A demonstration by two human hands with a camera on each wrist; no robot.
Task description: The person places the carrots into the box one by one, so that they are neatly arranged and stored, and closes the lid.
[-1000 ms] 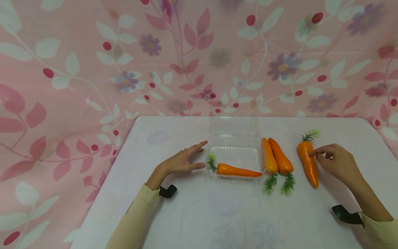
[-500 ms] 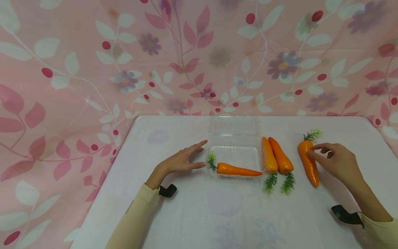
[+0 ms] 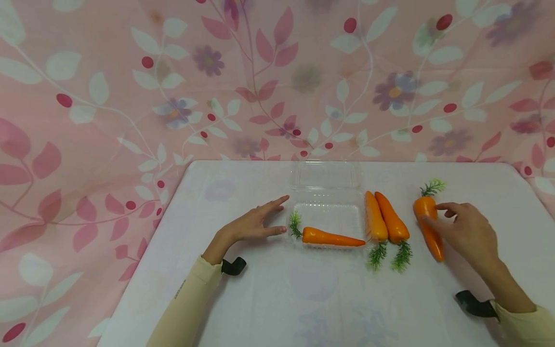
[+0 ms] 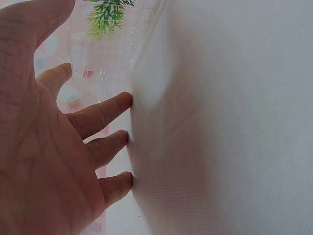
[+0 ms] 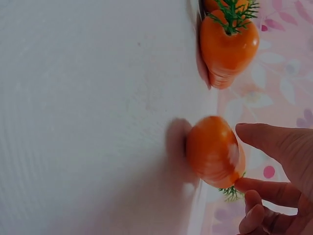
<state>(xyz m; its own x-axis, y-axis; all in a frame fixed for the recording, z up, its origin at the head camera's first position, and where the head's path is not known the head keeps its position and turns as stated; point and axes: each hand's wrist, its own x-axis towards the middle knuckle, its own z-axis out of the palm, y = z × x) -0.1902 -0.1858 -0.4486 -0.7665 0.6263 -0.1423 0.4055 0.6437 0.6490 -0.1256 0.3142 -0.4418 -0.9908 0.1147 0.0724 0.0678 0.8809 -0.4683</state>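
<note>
My left hand (image 3: 253, 224) lies with fingers spread at the left side of a clear plastic clamshell box (image 3: 329, 212), its fingertips on the table. Inside that box, along the front wall, lies an orange carrot (image 3: 331, 237) with a leafy green top. On the right, my right hand (image 3: 470, 231) reaches over another carrot (image 3: 429, 226), leaf end away from me. In the right wrist view, the index fingertip touches this carrot (image 5: 212, 152), while the thumb tip hovers right at its upper side. The other fingers of that hand are curled inward.
Two more carrots, one (image 3: 376, 217) against the box's right wall and another (image 3: 392, 217) beside it, point their green tops toward me. The box's lid (image 3: 325, 174) lies back behind it. A floral pink cloth (image 3: 277, 86) hangs at the table's far edge.
My right thumb has come across onto the near side of the right carrot, which has shifted and rolled slightly. The left hand has stayed in place.
</note>
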